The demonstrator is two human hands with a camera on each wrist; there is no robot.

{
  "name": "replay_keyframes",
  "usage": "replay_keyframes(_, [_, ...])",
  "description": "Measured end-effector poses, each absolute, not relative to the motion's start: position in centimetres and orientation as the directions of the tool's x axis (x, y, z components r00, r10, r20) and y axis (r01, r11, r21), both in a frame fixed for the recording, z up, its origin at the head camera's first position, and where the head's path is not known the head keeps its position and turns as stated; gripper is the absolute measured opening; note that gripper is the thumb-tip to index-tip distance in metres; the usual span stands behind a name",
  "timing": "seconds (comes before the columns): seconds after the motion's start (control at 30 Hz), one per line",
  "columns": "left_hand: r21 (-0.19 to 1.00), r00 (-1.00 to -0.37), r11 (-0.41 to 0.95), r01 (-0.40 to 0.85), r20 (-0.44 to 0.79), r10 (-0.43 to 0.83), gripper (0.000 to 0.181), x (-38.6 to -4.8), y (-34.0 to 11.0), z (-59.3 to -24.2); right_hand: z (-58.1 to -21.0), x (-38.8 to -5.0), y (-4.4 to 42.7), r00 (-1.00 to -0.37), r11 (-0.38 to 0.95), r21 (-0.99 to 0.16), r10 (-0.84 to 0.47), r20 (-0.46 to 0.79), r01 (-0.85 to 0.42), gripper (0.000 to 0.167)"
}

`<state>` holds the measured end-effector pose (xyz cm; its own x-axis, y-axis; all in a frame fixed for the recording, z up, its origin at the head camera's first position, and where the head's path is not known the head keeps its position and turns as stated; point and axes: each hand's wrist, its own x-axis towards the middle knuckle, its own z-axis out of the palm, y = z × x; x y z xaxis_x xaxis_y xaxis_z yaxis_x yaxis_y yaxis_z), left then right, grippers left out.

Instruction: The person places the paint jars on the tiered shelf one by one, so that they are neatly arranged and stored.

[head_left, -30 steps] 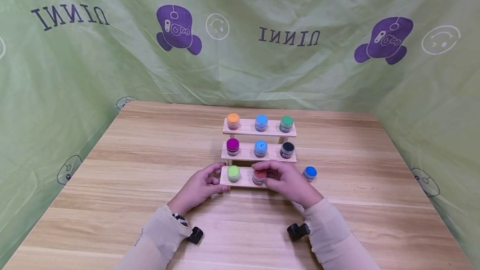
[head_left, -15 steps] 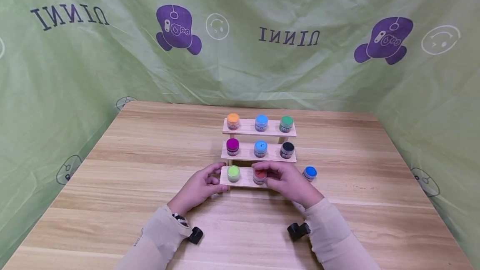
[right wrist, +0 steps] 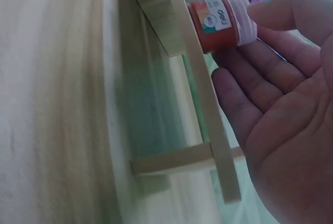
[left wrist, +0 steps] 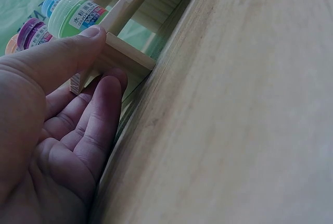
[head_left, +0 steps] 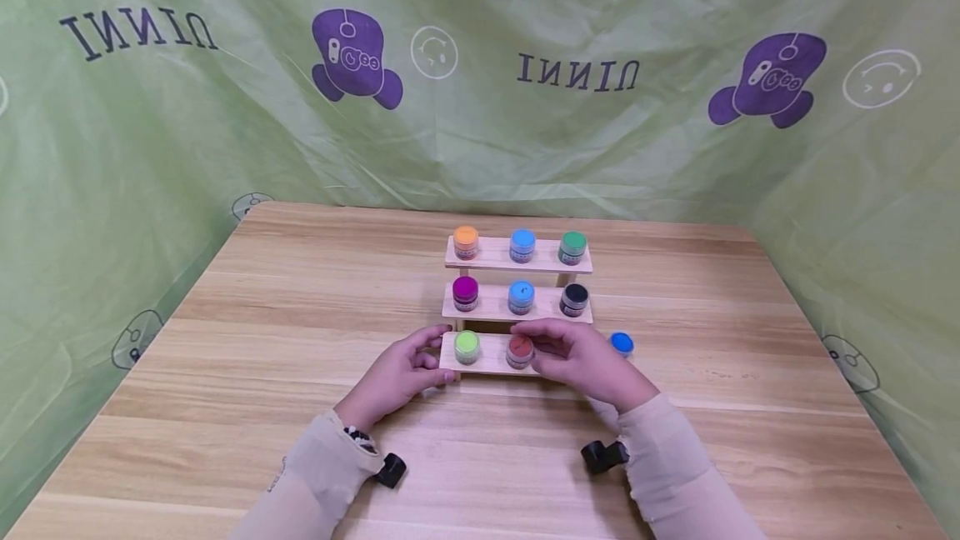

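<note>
A three-tier wooden shelf (head_left: 491, 361) holds small paint jars. In the head view my left hand (head_left: 397, 373) grips the left end of its lowest tier. The left wrist view shows the left thumb (left wrist: 93, 34) on the board's edge, the fingers bent below it. A light-green paint jar (head_left: 467, 347) stands close to that thumb. My right hand (head_left: 581, 361) is beside the red paint jar (head_left: 520, 351), which sits upright mid-tier. Its fingers are loosely bent, with the thumb at the white lid (right wrist: 244, 18) in the right wrist view; whether they touch is unclear.
Orange (head_left: 466, 242), light-blue (head_left: 522, 246) and green (head_left: 573, 247) jars stand on the top tier. Purple (head_left: 465, 293), light-blue (head_left: 521, 297) and black (head_left: 574, 299) jars are on the middle one. A blue jar (head_left: 621, 344) stands on the table (head_left: 300, 290), right of the shelf.
My right hand has eased slightly to the right off the red paint jar, uncovering more of it. The left hand has stayed at the shelf end.
</note>
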<state>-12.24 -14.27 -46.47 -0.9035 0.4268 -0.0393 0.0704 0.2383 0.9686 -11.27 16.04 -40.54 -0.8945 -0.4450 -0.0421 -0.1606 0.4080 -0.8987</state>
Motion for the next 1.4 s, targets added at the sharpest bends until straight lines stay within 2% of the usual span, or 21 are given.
replay_keyframes(0.57, [0.969,-0.902,0.236,0.074,-0.035,0.43,0.072,-12.3,-14.2,-46.5,-39.4,-11.3,18.4,-0.898,0.404,-0.904,-0.437,-0.059,-0.137,0.038])
replay_keyframes(0.87, [0.967,-0.901,0.242,0.082,-0.031,0.432,0.071,-12.2,-14.2,-46.5,-38.5,-11.3,20.1,-0.901,0.329,-0.933,-0.434,-0.013,-0.145,0.038])
replay_keyframes(1.07, [0.966,-0.903,0.245,0.08,-0.034,0.428,0.071,-12.1,-14.2,-46.4,-37.9,-11.1,21.0,-0.918,0.296,-0.947,-0.397,-0.001,-0.128,0.037])
replay_keyframes(1.4, [0.967,-0.904,0.245,0.065,-0.046,0.425,0.072,-12.0,-14.2,-46.1,-37.2,-10.8,22.8,-0.949,0.346,-0.933,-0.316,-0.016,-0.1,0.037])
